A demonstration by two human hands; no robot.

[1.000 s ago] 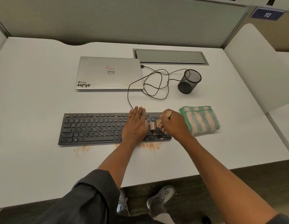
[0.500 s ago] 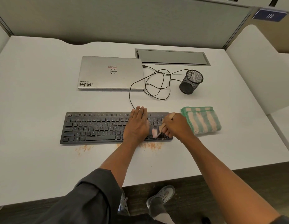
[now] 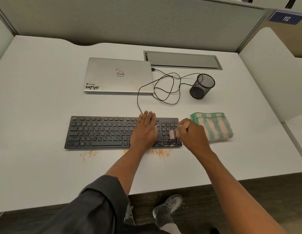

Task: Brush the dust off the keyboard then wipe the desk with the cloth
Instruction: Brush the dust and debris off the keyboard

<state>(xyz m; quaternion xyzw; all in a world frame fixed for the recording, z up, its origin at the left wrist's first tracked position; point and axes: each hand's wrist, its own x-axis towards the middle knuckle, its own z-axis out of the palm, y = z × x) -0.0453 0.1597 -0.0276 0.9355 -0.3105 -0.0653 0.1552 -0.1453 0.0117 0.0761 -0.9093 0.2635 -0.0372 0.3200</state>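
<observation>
A black keyboard (image 3: 99, 132) lies across the middle of the white desk (image 3: 37, 102). My left hand (image 3: 145, 130) rests flat on its right-centre keys, fingers straight. My right hand (image 3: 192, 134) grips a small brush (image 3: 172, 134) whose pink bristles, blurred, touch the number pad. Orange dust (image 3: 159, 152) lies on the desk along the keyboard's front edge, with another patch (image 3: 88, 155) further left and crumbs on the keyboard's lower right corner. A folded green and peach striped cloth (image 3: 213, 126) lies just right of the keyboard.
A closed silver laptop (image 3: 119, 76) sits behind the keyboard, its black cable (image 3: 165, 88) looped toward a black mesh pen cup (image 3: 201, 88). A grey cable hatch (image 3: 182, 60) is set in the desk's back. Partition walls stand behind and at right.
My right hand has shifted the brush a little right and down across the number pad. My left hand stays flat on the keyboard.
</observation>
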